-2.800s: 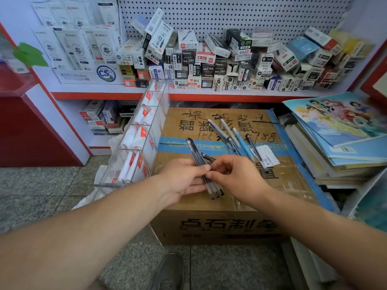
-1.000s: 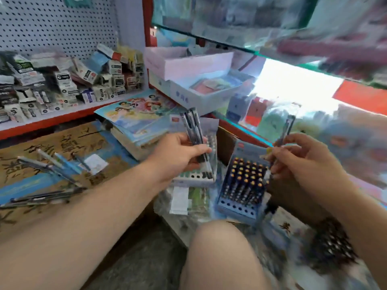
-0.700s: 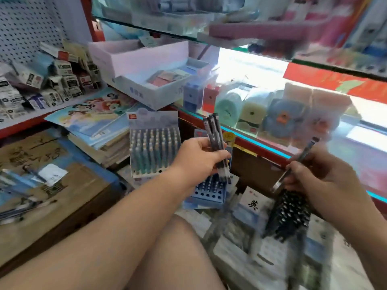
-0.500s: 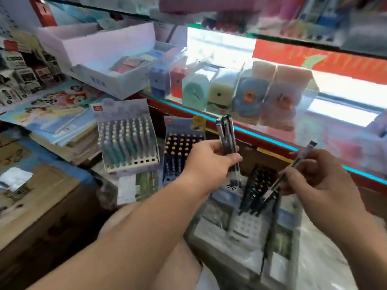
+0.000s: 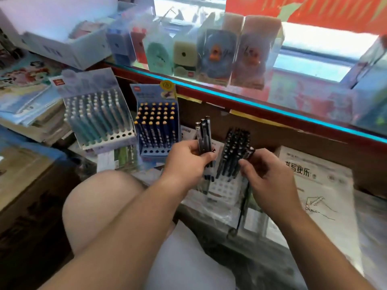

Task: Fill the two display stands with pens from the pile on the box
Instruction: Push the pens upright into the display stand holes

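My left hand [image 5: 188, 162] grips a small bundle of dark pens [image 5: 204, 133], held upright. Just to its right stands a white display stand [image 5: 222, 189] partly filled with black pens [image 5: 234, 147]. My right hand [image 5: 266, 176] pinches a single black pen [image 5: 250, 152] at the right edge of that cluster, slanted down towards the stand's holes. Behind on the left stand a blue display stand [image 5: 157, 126] with dark blue pens and a white stand [image 5: 98, 120] with teal pens. Only a corner of the cardboard box [image 5: 23, 166] shows; its pen pile is out of view.
A glass counter [image 5: 261, 103] with boxed sharpeners on top runs close behind the stands. Stacked books [image 5: 27, 101] lie at the left and a paper-wrapped pack [image 5: 320, 185] at the right. My bare knee [image 5: 104, 201] is just below the left hand.
The view has swung right, from the box to the stands. My left hand still holds the bundle. My right hand has come down and brought its single pen to the black-pen stand.
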The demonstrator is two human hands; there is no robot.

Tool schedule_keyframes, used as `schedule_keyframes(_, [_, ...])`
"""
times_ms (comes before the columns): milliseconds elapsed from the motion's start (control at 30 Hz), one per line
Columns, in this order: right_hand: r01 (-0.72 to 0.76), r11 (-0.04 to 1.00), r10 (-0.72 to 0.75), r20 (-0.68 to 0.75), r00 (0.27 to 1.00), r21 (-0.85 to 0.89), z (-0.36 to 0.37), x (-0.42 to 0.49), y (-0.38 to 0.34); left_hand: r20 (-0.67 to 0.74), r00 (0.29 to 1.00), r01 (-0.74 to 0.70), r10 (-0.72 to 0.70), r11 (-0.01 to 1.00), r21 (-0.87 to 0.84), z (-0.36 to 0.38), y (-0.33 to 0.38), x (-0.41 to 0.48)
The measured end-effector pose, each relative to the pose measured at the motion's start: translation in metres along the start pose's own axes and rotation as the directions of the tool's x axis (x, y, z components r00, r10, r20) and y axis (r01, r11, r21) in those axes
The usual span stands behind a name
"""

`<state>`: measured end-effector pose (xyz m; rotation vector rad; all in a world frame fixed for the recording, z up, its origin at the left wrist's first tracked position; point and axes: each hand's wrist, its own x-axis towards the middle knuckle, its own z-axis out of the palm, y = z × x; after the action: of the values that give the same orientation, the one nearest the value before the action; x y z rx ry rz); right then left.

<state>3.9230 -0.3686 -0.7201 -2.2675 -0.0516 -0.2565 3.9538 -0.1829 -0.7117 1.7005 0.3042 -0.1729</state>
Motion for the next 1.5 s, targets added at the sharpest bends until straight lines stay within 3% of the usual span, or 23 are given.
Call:
schedule_keyframes(367, [0.017, 1.0, -0.018, -0.057, 0.998, -0.006, 0.023, -0.002, 0.011, 0.045, 0.999, 0.021, -0.02, 0.999, -0.036, 0.002, -0.003, -0.007])
schedule_keyframes(533, [0.031, 0.994, -0.035, -0.037, 0.999, -0.105, 0.027, 0.002, 0.016, 0.042, 0.999, 0.019, -0.017, 0.999, -0.041, 0.002, -0.005, -0.004])
schedule_keyframes(667, [0.08, 0.954, -0.08, 0.011, 0.997, -0.29, 0.036, 0.002, 0.02, 0.06, 0.998, 0.018, -0.017, 0.999, -0.027, 0.002, -0.005, -0.004])
schedule_keyframes(833, [-0.004, 0.93, 0.02, 0.041, 0.999, -0.366, 0.04, 0.006, 0.017, 0.106, 0.994, 0.023, -0.023, 1.0, 0.004, 0.001, -0.004, -0.005])
schedule_keyframes(933, [-0.086, 0.958, 0.108, 0.066, 0.992, -0.272, 0.026, 0.008, 0.008, 0.142, 0.989, 0.035, -0.038, 0.999, 0.02, 0.0, -0.002, -0.007])
schedule_keyframes(1033, [-0.055, 0.998, 0.055, -0.031, 0.998, 0.008, 0.003, 0.008, -0.01, 0.244, 0.967, 0.067, -0.076, 0.997, 0.044, 0.0, 0.001, -0.01])
schedule_keyframes(1133, [-0.032, 0.969, 0.027, 0.025, 0.999, 0.245, -0.008, 0.012, -0.026, 0.335, 0.938, 0.06, -0.086, 0.994, 0.087, 0.003, 0.004, -0.013])
schedule_keyframes(1233, [-0.05, 0.946, 0.019, 0.098, 0.995, 0.321, -0.004, 0.014, -0.028, 0.345, 0.935, 0.047, -0.081, 0.993, 0.106, 0.005, 0.003, -0.013])
schedule_keyframes(1500, [-0.125, 0.881, 0.084, 0.11, 0.99, 0.456, -0.002, 0.004, -0.016, 0.421, 0.903, -0.003, -0.082, 0.98, 0.198, 0.005, -0.004, -0.014])
